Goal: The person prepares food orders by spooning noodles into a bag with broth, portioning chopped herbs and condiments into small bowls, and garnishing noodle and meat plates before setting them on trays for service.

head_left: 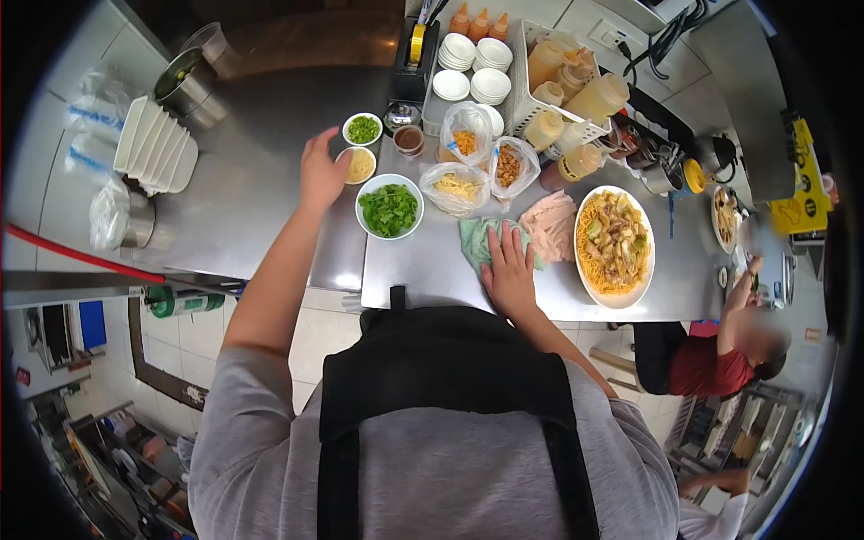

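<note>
My left hand (324, 173) is at the left side of a small white bowl of pale yellow minced food (361, 165), its fingers apart and the nearest at the rim. Behind that bowl is another small bowl of chopped green onion (363, 130); in front of it, a larger white bowl holds green leafy herbs (389, 211). My right hand (511, 273) lies flat with fingers stretched out on a green cloth (473, 241). A pink cloth (549, 225) lies crumpled just right of it. Farther right is an oval plate of noodles with a saucy topping (616, 247).
Open plastic bags of toppings (455, 186) and a cup of brown sauce (409, 139) are mid-counter. Behind them stand stacked white dishes (457, 51) and a white basket of sauce bottles (519, 99). White containers (157, 148) are far left. A person in red (711, 364) is at right.
</note>
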The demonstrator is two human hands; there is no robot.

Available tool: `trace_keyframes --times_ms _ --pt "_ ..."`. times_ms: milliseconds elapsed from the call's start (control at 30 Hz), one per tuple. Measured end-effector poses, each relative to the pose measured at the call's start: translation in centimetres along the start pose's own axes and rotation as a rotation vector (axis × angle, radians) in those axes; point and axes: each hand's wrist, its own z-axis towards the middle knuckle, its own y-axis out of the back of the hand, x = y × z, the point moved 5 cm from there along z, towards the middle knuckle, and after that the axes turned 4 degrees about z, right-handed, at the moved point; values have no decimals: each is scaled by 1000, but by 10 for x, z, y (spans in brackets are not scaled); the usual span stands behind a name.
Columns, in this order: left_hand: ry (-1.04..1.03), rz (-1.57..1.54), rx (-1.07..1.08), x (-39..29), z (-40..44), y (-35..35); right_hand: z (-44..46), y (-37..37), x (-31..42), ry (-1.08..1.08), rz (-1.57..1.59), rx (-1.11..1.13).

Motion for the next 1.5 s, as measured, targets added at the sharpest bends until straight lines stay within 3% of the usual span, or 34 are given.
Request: trace_keyframes --times_ms 133,233,400,533,600,667,733,800,833,867,933,967,1067,1133,1200,1267,1367,1500 --pt "-129 254 145 -5 56 -34 4 3 -11 -31 114 -89" --pt "11 516 550 -5 77 -56 4 9 -17 -131 224 -141" --pt "-191 503 473 2 90 -55 -11 3 -2 -189 123 -104" --pt "-207 356 189 -18 78 -6 -28 2 0 -208 153 -60" --pt "-263 314 181 -48 55 18 -29 13 0 -198 130 -53" --pt "-388 195 268 -92 18 35 -29 39 1 -198 526 -287" --pt "-503 183 479 -148 -30 43 -23 69 14 -171 495 -369" --pt "-628 76 720 -183 -79 29 -16 68 22 -437 1552 -49" --pt "-677 52 776 -202 -102 20 -15 71 30 -481 1839 95" --pt "-725 28 829 -221 -123 10 -15 76 30 -479 1842 110" --pt "-699 -8 948 -239 -149 -19 -17 75 36 -576 2314 276" --pt "-688 -5 944 -249 -156 -28 -22 69 28 -674 2341 253" --pt "-641 -204 893 -267 -169 -46 -44 75 -25 -703 2224 144" --pt "-731 -90 663 -260 -169 -52 -54 98 -74 -766 2150 14" --pt "-663 -115 628 -230 -165 -65 -57 143 -129 -847 1906 -297" --pt "-466 -106 577 -182 -167 -79 -59 161 -194 -650 1580 -438" --pt "-445 2 467 -135 -183 -88 -51 169 -241 -714 1569 -347" --pt "-447 24 466 -148 -188 -90 -40 184 -257 -717 1552 -181"
